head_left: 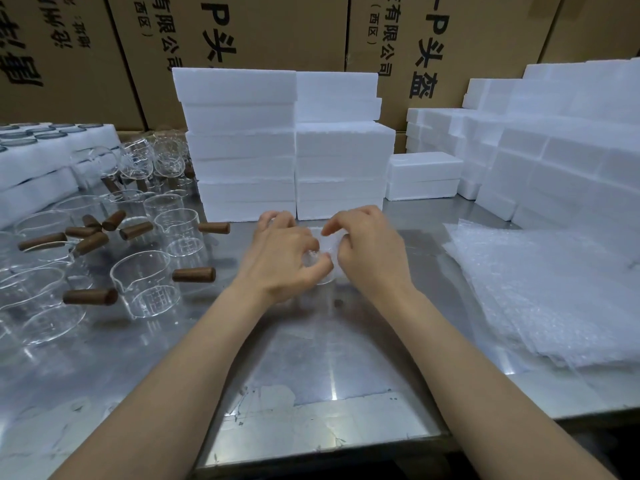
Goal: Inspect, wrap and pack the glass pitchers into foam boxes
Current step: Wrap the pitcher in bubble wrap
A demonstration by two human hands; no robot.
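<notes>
**Wrapping a pitcher at the steel bench**

Stacked foam boxes (242, 147) and printed cartons (242, 29) close off the back of a steel table (311, 375). At the middle of it, both hands work on one small bundle (320, 258): a glass piece, mostly hidden, in bubble wrap. The left hand (280, 258) curls around the bundle from the side and steadies it; the right hand (367, 251) pinches the loose edge of the wrap with thumb and bent fingers. Unwrapped glass pitchers (145, 289) with brown wooden handles crowd the table on the left, and a pile of bubble-wrap sheets (554, 299) lies on the right.

This looks like the wrapping step, near its close. To do it well, the wrap should be pulled snug over the rim and spout, the loose edge tucked under, and the handle covered too. A light grip suits thin glass; the bundle is best kept low over the table.
</notes>
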